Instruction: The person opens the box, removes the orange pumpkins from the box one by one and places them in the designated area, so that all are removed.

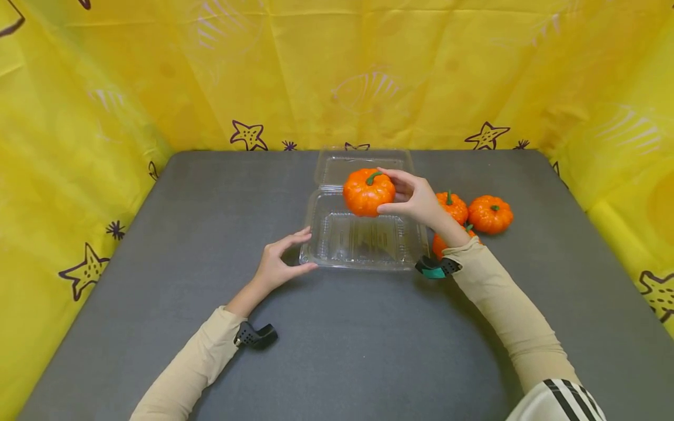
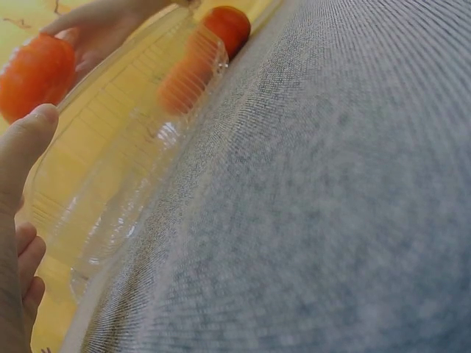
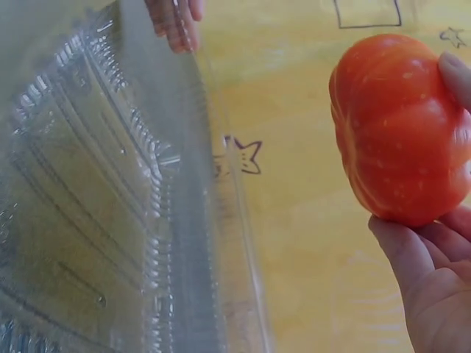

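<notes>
An orange toy pumpkin (image 1: 363, 194) with a green stem is held in my right hand (image 1: 416, 199), thumb and fingers around its right side. It hangs over the back part of a clear plastic clamshell container (image 1: 363, 234), whose lid (image 1: 363, 166) lies open behind the base. At the container's left edge, my left hand (image 1: 276, 263) touches the rim with thumb and fingers spread around the front left corner. The left wrist view shows its thumb (image 2: 37, 136) near the rim. In the right wrist view the held pumpkin (image 3: 401, 129) appears apart from the container wall.
To the right of the container, partly behind my right arm, sit more toy pumpkins: one at the far right (image 1: 490, 214), one beside it (image 1: 454, 206), and one nearer the front (image 1: 439, 245). A yellow printed curtain (image 1: 310, 76) encloses the grey table (image 1: 337, 351).
</notes>
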Demonstrator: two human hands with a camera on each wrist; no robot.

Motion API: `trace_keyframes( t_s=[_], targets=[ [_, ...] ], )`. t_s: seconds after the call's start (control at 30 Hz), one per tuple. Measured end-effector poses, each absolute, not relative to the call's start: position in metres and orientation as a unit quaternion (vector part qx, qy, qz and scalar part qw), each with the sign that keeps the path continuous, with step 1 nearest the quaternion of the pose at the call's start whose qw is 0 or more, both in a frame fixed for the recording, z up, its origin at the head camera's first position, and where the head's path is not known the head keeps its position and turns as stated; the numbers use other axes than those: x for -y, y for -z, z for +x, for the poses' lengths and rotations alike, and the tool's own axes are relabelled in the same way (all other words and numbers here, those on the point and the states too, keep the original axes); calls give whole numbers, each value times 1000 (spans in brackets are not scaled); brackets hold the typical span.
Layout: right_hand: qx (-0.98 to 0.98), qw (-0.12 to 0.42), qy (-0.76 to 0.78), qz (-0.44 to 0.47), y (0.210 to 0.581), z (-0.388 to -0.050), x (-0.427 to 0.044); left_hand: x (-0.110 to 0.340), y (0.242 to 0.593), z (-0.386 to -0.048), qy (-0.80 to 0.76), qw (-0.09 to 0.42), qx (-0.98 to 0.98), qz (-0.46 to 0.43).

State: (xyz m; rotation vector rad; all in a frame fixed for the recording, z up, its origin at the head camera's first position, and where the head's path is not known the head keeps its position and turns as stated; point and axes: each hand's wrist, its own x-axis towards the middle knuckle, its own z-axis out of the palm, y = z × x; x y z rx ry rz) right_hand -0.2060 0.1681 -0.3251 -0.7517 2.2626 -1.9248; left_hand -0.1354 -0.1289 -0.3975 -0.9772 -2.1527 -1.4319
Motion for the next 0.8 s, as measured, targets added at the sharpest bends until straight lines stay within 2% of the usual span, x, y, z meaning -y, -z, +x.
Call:
trace_keyframes(
  t_s=[0.27,0.57,0.8],
  targets=[
    [-733,34,620,-277,325,-196,-180,128,397,-136,507,192,763,-352],
    [-732,35,630,-256,324,-185,-196,128,396,-136,503,195,766,-349],
    [-733,10,633,-250,322,-179,-207,128,397,-136,505,195,765,-350]
  ],
)
